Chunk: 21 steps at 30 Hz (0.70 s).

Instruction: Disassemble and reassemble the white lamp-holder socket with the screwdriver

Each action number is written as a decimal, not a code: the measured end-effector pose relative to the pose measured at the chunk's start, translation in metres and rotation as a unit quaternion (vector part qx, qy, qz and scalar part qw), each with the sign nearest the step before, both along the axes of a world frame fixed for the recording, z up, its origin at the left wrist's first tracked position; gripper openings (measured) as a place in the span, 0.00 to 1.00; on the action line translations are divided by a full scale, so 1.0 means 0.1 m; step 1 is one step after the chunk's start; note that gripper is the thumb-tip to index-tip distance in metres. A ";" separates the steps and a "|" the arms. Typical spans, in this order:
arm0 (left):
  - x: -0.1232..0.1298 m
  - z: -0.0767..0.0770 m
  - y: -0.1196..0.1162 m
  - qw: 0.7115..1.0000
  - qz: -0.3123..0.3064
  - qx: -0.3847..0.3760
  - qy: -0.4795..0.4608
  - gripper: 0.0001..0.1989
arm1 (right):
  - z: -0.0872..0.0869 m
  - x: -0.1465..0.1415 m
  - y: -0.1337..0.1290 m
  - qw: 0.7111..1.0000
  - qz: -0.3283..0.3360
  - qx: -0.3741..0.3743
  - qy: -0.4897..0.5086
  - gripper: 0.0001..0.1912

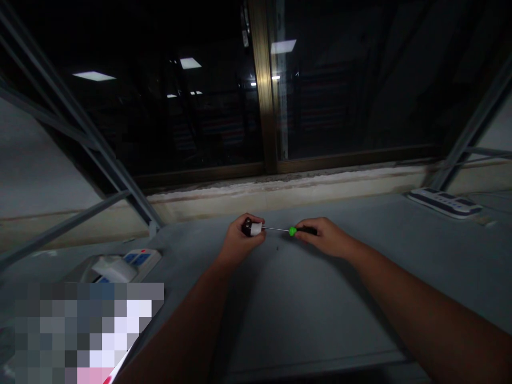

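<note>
One left hand (236,241) has its fingers around one two-tone piece (253,229), one right hand (326,238) around one screwdriver (293,231)

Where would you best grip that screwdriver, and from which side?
Probably by its thicker black handle, from the right, as the right hand does: the screwdriver is held sideways, its thin shaft pointing left toward the dark-and-white object in the left hand.

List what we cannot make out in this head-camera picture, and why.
Head view:
Rear end of the black-handled screwdriver with a green collar: hidden by the right hand.
Full shape of the small dark-and-white object: partly covered by the left hand.
Whether the screwdriver's tip touches it: too small, blurred.
Lower-left corner: pixelated.
</note>
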<state>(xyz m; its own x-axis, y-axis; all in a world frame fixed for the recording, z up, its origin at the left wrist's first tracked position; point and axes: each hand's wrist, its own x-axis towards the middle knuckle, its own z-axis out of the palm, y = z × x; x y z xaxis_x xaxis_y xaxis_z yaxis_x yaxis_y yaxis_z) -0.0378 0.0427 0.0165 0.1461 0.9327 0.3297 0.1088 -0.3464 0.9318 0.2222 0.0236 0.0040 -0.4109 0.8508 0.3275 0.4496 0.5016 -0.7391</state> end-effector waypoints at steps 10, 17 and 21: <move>0.01 0.02 -0.01 1.000 -0.004 -0.006 -0.006 0.15 | 0.09 -0.02 -0.09 0.994 -0.017 0.104 -0.023 0.15; 0.00 0.01 -0.01 1.000 -0.010 0.001 0.009 0.16 | 0.03 0.00 -0.01 1.000 -0.015 0.009 0.000 0.16; 0.00 -0.04 0.02 0.999 -0.038 0.004 0.025 0.16 | 0.01 0.01 0.00 0.998 -0.015 -0.055 -0.019 0.26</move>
<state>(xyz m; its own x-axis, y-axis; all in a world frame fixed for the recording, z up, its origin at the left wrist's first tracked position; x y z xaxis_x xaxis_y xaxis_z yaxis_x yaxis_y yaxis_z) -0.0376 0.0447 0.0124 0.2318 0.9160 0.3276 0.1278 -0.3625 0.9232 0.2233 0.0239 0.0050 -0.3943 0.8932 0.2162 0.4923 0.4040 -0.7710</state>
